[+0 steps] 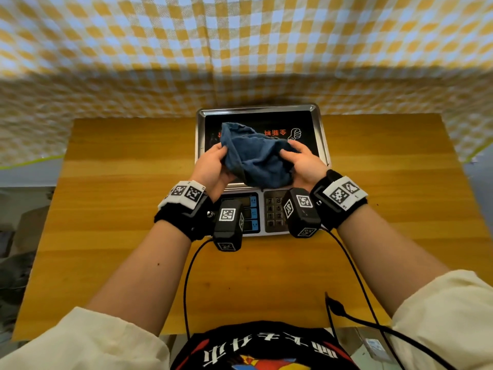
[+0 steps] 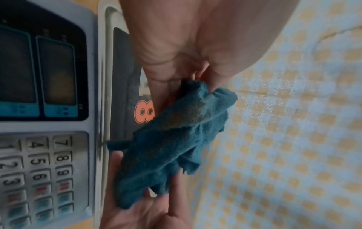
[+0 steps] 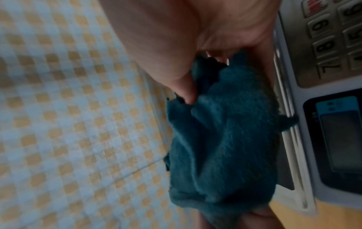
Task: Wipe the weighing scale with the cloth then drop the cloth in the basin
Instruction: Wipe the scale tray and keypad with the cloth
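A crumpled dark blue cloth (image 1: 257,157) is held between both hands above the weighing scale (image 1: 318,145), a steel-rimmed pan with a black printed sheet, with display and keypad (image 1: 274,213) at its near end. My left hand (image 1: 213,166) pinches the cloth's left side; in the left wrist view its fingers (image 2: 215,80) grip the cloth (image 2: 172,147). My right hand (image 1: 301,162) grips the right side, and in the right wrist view its thumb (image 3: 186,91) presses into the cloth (image 3: 225,147). No basin is in view.
The scale sits at the far middle of a wooden table (image 1: 120,209). A yellow and white checked fabric (image 1: 240,49) hangs behind the table. Black cables (image 1: 354,276) run from the wrist units toward my body.
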